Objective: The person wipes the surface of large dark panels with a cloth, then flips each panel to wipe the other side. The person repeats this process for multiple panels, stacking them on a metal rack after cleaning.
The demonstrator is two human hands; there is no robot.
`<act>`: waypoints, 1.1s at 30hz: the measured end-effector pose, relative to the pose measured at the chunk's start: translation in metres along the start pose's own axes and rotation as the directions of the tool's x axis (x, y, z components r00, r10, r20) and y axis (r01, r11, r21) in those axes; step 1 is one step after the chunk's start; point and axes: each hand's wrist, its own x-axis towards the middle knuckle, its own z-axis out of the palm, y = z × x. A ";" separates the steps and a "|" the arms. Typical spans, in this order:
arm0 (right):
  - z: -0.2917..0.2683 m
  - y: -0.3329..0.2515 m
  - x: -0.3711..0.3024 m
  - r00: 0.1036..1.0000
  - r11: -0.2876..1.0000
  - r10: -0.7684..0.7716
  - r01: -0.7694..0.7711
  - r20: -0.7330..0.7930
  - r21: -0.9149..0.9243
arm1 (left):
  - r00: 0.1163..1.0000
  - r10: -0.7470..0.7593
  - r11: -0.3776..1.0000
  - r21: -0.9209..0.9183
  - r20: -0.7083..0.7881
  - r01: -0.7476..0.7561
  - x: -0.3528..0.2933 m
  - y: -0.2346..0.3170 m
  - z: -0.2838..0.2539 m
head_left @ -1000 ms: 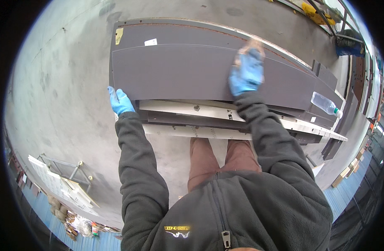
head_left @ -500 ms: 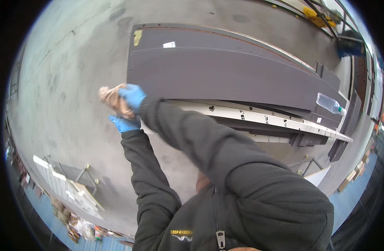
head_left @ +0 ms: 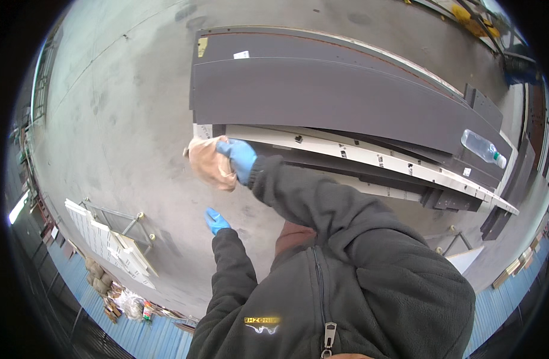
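Cloth [head_left: 212,164], tan and crumpled, is hanging at nine o'clock, near the left end of smooth grey panels [head_left: 334,99] stretching from eleven to three. The right hand [head_left: 241,160] is pinching it between its fingers; the left hand [head_left: 216,221] is hovering at eight, its fingers extending. Concrete floor [head_left: 119,131] is lying open toward ten. A clear bottle [head_left: 479,145] is lying on the panels at three; white boards [head_left: 107,245] are sitting farther out at eight.

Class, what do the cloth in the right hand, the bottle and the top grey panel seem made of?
Cloth: soft, matte fabric, judging by its loose folds.
Bottle: probably glossy plastic, since grey shows through its clear body.
Panel: smooth, low-sheen, evenly grey; coated metal or board, cannot tell which.
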 end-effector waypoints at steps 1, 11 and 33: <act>-0.012 -0.022 -0.011 0.999 0.997 -0.028 0.030 0.032 -0.075 | 0.998 0.033 0.994 0.106 0.054 -0.038 0.007 -0.008 -0.007; -0.215 -0.283 -0.215 0.161 0.145 -0.983 0.371 -0.091 -0.917 | 0.758 0.572 0.768 -0.527 0.312 -0.363 0.073 0.189 0.130; 0.093 0.075 0.189 0.557 0.025 -0.779 0.488 0.289 -0.872 | 0.182 0.152 0.393 -0.228 0.971 0.891 0.219 0.264 0.093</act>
